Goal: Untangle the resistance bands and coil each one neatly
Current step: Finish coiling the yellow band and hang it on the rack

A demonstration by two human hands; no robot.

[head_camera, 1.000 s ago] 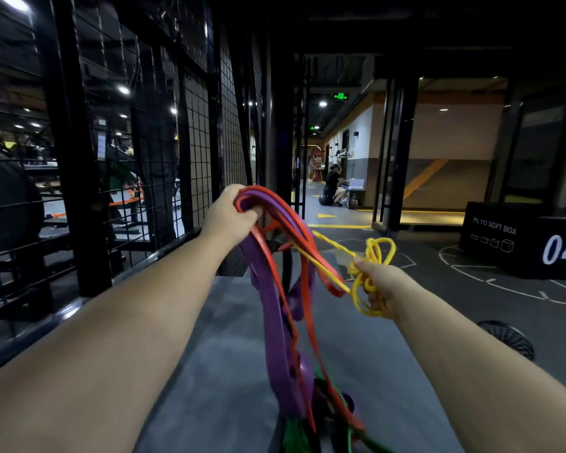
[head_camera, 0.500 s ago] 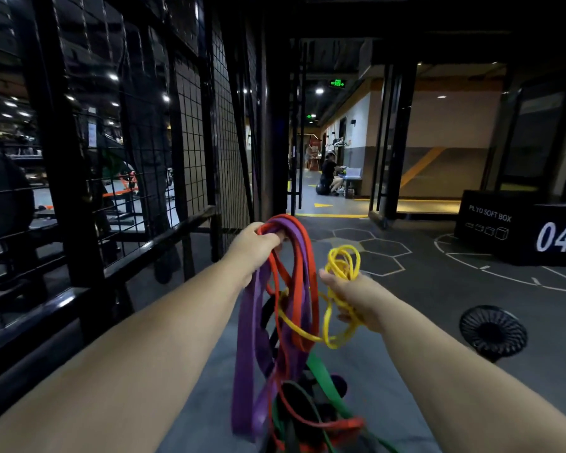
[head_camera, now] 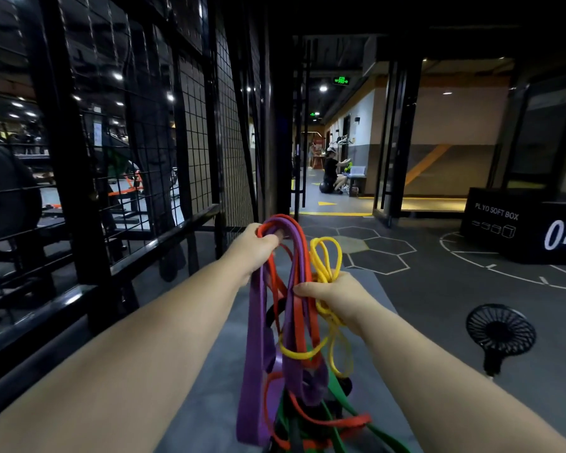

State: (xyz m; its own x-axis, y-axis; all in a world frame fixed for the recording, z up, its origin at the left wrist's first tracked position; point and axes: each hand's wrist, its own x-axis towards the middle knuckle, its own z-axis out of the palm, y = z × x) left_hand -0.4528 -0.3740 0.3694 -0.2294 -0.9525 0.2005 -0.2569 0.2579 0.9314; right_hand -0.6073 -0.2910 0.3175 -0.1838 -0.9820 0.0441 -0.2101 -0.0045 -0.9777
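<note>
Purple band [head_camera: 258, 338] hangs from left hand [head_camera: 254, 253] — yellow band [head_camera: 324, 259] bunched in right hand [head_camera: 332, 295].

Under me a grey mat [head_camera: 203, 403] lies on the dark gym floor [head_camera: 438, 305], which is marked with white lines and hexagons [head_camera: 376, 253]. A small black fan [head_camera: 500, 335] stands on the floor to my right, and a black plyo box [head_camera: 520, 230] sits further off. My resistance bands [head_camera: 307, 420] hang towards the mat; I cannot tell if they touch it.

gym, plyo soft box [head_camera: 523, 230], wire-mesh cage [head_camera: 196, 142]
</note>
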